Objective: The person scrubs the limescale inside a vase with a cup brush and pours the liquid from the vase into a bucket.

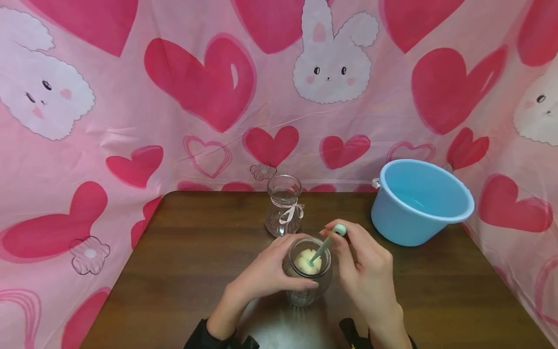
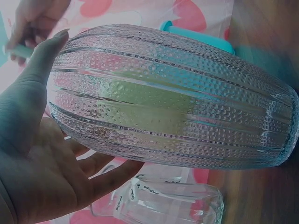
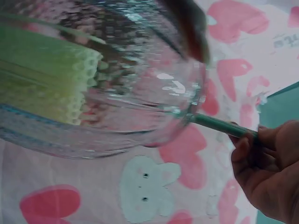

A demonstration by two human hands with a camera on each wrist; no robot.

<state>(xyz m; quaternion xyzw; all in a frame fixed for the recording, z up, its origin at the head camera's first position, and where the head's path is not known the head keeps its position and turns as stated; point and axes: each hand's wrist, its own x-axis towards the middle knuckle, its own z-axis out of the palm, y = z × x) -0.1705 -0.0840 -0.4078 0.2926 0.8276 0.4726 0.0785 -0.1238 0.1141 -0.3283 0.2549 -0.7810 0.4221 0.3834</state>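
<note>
A ribbed, dimpled clear glass jar (image 1: 301, 296) stands upright near the front of the table, its mouth facing up. My left hand (image 1: 271, 272) grips it just below the rim, thumb on the near side and fingers around the far side. Inside sits the pale yellow-green sponge head (image 1: 303, 264) of a bottle brush. Its green handle (image 1: 323, 249) slants up out of the mouth to the right, and my right hand (image 1: 367, 271) pinches it near the top end. Through the glass, the left wrist view shows the sponge (image 2: 145, 109) around the jar's middle.
Right behind the jar stands a second clear glass vase (image 1: 283, 220) with a white ribbon bow at its neck. A light blue bucket (image 1: 398, 223) is at the back right of the dark wooden table (image 1: 187, 271). Pink heart-and-rabbit cloth (image 1: 270, 97) hangs behind.
</note>
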